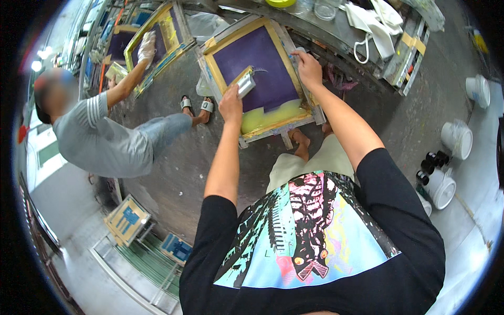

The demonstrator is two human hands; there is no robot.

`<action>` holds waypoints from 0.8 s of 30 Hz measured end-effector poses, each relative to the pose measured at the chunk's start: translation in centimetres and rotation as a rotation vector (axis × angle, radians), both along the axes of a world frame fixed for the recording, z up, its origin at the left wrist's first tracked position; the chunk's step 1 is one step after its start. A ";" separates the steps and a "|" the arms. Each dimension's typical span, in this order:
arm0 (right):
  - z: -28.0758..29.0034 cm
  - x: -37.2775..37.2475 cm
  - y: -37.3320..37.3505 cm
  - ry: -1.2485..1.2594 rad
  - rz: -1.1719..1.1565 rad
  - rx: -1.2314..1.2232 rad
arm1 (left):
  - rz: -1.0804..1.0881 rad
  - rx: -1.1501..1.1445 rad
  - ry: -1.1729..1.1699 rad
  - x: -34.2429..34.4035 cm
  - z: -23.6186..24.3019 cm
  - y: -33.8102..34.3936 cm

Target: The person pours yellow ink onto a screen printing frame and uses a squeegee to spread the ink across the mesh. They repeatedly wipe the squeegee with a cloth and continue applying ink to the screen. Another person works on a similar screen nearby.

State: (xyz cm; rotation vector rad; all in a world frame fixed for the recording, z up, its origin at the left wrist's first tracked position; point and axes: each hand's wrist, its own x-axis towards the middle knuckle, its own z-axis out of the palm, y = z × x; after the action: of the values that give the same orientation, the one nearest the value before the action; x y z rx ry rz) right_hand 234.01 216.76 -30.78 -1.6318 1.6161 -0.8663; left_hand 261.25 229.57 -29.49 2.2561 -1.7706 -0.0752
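Near the top middle, a screen-printing frame (233, 37) holds purple mesh (244, 55) with a yellow-green band (270, 117) low down. The right hand (311, 69) is at the frame's right edge, grip unclear; the left hand (231, 107) holds a silver block-shaped tool (245, 84) over the mesh. Keeping both still and level should help.

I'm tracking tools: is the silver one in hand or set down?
In hand: the left hand grips the silver tool in front of the purple panel.
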 end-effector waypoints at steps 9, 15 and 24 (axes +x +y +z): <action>-0.2 -0.4 -0.4 -0.015 -0.023 0.034 | 0.232 0.251 0.083 -3.7 1.8 7.6; 0.7 -0.1 0.0 -0.025 -0.020 0.040 | 0.494 0.118 0.161 -0.8 1.3 5.8; 0.4 -0.3 0.1 -0.020 -0.023 0.098 | 0.415 0.185 0.222 -8.8 0.8 6.2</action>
State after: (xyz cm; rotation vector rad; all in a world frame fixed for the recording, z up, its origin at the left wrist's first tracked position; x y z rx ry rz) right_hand 233.75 216.84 -30.33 -1.5349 1.6402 -0.8001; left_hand 252.47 235.82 -28.70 2.5805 -1.2031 -0.4024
